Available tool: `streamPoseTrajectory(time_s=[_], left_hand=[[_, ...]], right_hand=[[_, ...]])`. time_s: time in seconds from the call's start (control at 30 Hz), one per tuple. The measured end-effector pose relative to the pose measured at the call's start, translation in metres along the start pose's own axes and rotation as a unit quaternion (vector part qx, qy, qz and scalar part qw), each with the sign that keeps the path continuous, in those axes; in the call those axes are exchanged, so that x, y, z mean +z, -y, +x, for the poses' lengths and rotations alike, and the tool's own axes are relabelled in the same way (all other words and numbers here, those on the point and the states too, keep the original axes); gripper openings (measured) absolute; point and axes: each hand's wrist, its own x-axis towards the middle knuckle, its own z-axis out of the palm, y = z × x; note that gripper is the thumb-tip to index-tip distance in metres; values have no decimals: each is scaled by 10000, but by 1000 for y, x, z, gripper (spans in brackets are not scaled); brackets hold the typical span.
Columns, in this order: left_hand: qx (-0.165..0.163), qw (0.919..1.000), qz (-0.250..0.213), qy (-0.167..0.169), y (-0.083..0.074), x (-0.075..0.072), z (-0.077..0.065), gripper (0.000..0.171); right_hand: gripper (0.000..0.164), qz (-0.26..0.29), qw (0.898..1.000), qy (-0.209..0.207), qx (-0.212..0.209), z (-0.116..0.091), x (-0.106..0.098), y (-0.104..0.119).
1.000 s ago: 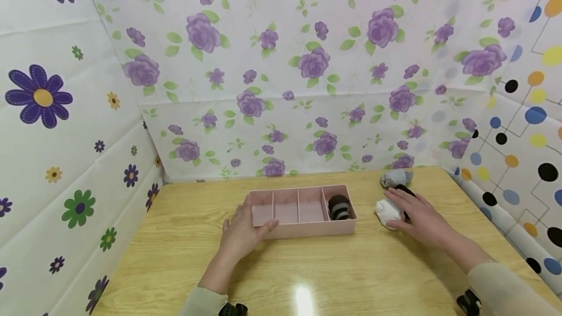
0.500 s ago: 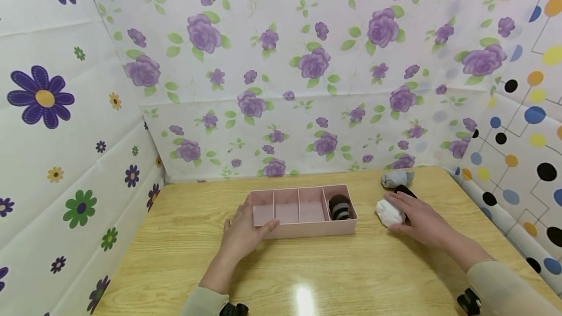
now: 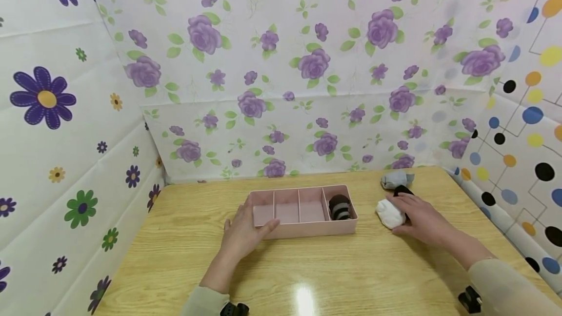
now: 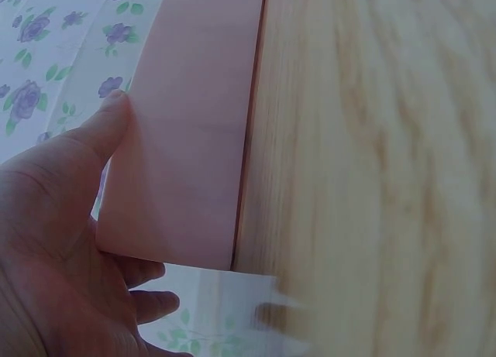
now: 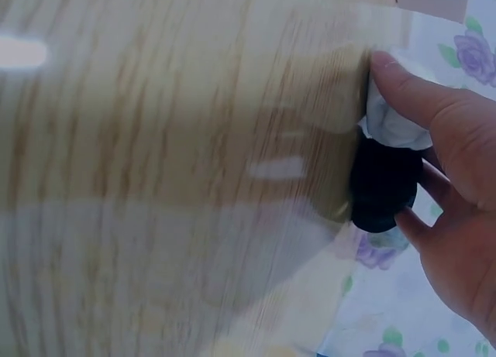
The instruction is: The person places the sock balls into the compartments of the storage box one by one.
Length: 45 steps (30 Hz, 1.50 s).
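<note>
A pink box with a row of compartments stands mid-table. A dark brown, grey-striped rolled sock sits in its rightmost compartment. My left hand holds the box's left end, thumb over the front rim; the left wrist view shows the thumb on the edge of the pink wall. To the right, my right hand holds a white rolled sock between thumb and fingers. Beside it, partly hidden under that hand, lies a black rolled sock. The hand's fingertips are partly hidden in the right wrist view.
A grey rolled sock lies behind the black one, near the table's back edge. Flowered and dotted cloth hangs around the wooden table at the back and sides. The box's other compartments hold nothing visible.
My right hand has shifted slightly to the right, its thumb and fingertips moving a little on the white sock. The left hand and the box stay where they were.
</note>
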Motion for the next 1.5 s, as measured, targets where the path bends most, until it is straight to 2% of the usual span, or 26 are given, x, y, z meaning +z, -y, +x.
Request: streamPoseTrajectory(time_s=[0.43,0.87,1.5], left_hand=[[-53,10000,30,4,1,2,3,118],[-62,10000,6,12,1,2,2,119],[-42,10000,2,29,1,2,1,122]], right_hand=[[85,-47,9995,-208,219,4,5,7],[77,-137,9982,-564,121,6,9,9],[77,391,9928,-990,557,15,-3,33]])
